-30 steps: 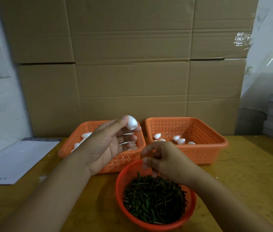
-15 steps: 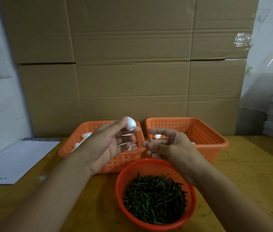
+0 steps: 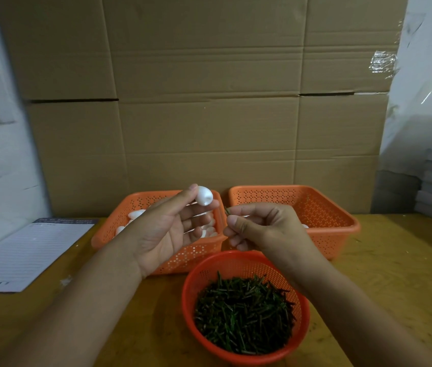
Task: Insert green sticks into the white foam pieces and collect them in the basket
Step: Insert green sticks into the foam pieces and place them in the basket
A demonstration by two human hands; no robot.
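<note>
A: Right hand (image 3: 260, 229) came up off the round red basket (image 3: 299, 327) since a second ago, now pinching a thin green stick (image 3: 227, 211) just beside the foam egg (image 3: 203, 196).

B: Left hand (image 3: 167, 231)?

A: Thumb and fingertip hold that smooth white egg over the left orange basket (image 3: 183, 260); arm hides part of it.

B: Around?

A: Perforated plastic right orange basket (image 3: 328, 207), stick pile (image 3: 244, 313), lined paper (image 3: 24, 252), wooden table (image 3: 395, 260), cardboard boxes (image 3: 209, 102) behind.

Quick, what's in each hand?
Left hand: pinching a white foam piece.
Right hand: pinching a green stick.
</note>
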